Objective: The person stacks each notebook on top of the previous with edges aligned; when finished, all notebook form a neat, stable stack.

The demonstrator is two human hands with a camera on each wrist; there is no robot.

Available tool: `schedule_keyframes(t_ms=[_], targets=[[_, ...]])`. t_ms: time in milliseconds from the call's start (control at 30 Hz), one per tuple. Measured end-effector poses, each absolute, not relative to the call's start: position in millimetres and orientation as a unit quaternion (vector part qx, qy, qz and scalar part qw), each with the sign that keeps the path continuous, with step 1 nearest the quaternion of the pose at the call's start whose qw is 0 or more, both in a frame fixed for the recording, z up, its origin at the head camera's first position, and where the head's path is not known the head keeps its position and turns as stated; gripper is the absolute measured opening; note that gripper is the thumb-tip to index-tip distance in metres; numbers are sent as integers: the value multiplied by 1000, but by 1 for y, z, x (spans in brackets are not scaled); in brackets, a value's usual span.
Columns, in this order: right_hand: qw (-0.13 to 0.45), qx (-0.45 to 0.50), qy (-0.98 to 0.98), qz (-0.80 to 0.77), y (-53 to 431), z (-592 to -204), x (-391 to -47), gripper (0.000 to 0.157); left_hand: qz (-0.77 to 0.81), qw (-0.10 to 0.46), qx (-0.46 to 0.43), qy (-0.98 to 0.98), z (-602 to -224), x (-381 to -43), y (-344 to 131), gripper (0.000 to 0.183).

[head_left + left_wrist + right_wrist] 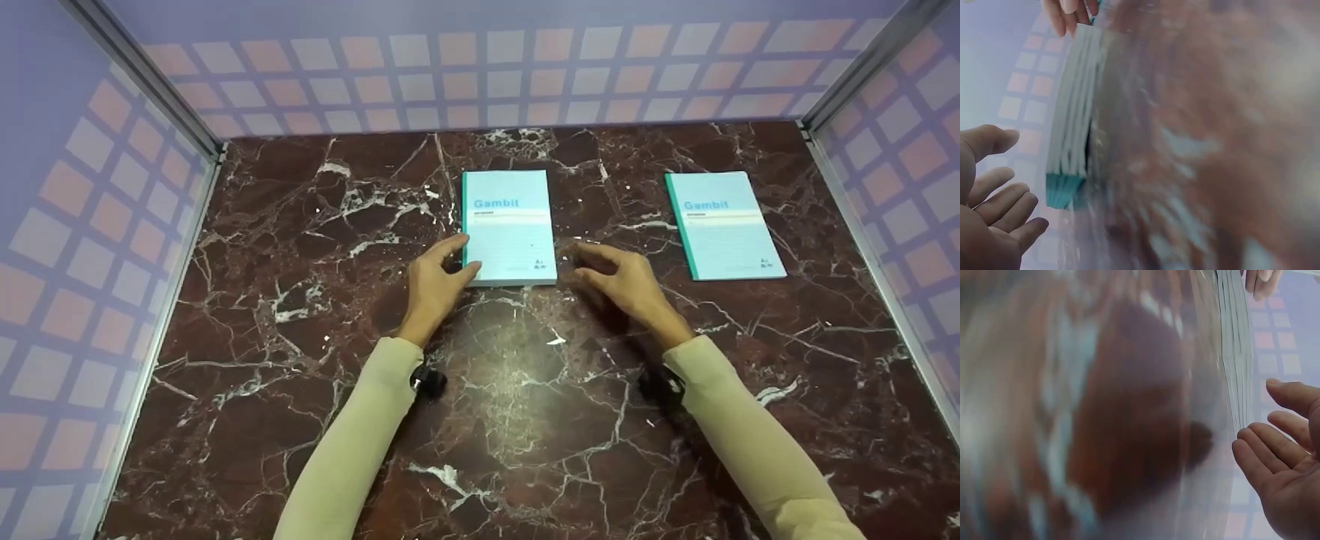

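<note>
A stack of several light-blue notebooks [510, 244] with green spines lies near the middle of the table, its spines toward the left. My left hand [433, 281] is at the stack's left side, thumb and fingertips right at the spine edge in the head view. In the left wrist view that hand [996, 197] has loosely bent fingers with nothing between them. To the right of the stack, my right hand [626, 281] hovers a little apart, fingers relaxed. The right wrist view shows this hand [1289, 458] empty beside the layered page edges [1235, 365].
A single matching notebook [727, 232] lies on the right part of the dark marbled table [300, 420]. Tiled-pattern panels [480, 75] stand along the back and both sides. A small black device [429, 381] is strapped at the left wrist.
</note>
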State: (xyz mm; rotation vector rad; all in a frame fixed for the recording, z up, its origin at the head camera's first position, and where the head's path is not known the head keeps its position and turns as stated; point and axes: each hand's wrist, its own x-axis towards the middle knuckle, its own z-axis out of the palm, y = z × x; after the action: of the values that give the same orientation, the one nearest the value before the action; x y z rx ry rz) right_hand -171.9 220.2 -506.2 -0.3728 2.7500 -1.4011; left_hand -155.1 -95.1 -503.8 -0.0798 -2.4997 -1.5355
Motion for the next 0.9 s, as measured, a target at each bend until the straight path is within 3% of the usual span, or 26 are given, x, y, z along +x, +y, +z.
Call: schedule_keyframes(t_ms=[433, 900], targets=[[-21, -86, 890, -448, 276, -495, -178, 44, -584, 102, -86, -801, -492, -167, -48, 41], [-42, -41, 889, -455, 325, -484, -173, 46, -597, 55, -115, -792, -485, -172, 11, 44]])
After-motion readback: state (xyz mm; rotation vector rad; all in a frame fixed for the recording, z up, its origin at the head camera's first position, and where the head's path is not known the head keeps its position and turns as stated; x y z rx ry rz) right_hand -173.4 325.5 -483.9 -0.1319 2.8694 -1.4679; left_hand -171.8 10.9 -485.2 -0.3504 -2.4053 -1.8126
